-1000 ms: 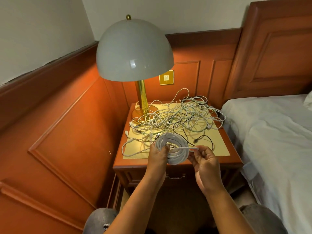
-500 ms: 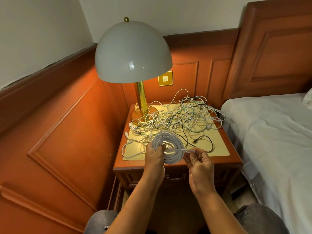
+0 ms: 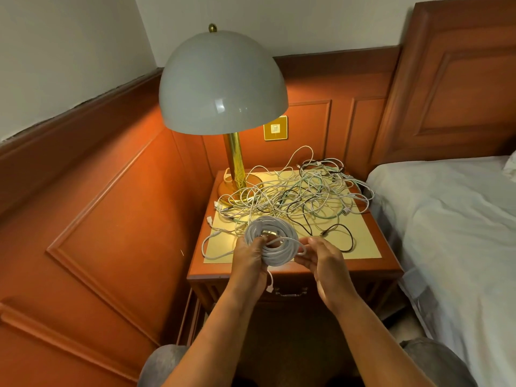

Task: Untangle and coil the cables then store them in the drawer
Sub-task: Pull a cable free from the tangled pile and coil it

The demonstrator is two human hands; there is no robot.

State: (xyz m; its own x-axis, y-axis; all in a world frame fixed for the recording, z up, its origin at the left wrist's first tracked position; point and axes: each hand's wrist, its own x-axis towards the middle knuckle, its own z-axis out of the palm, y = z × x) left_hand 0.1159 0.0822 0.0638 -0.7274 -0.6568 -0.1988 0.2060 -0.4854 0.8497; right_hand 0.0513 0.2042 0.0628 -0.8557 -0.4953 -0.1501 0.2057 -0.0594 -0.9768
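While the bed (image 3: 446,219) runs off the right edge, the lamp (image 3: 223,82) hides part of the surface (image 3: 363,247) under tangled cables (image 3: 293,194). Left hand (image 3: 248,259) grips the white coil (image 3: 275,241) above the drawer (image 3: 290,293); right hand (image 3: 321,256) pinches its loose strand. No writing is readable.

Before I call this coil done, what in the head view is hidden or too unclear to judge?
- Coil: its near-left loops are covered by the left hand, so how it is secured cannot be told.
- Drawer: both forearms block most of its front; only the handle shows.
- Cable pile: strands overlap too much to count them.
- Lamp: the shade hides the bulb.
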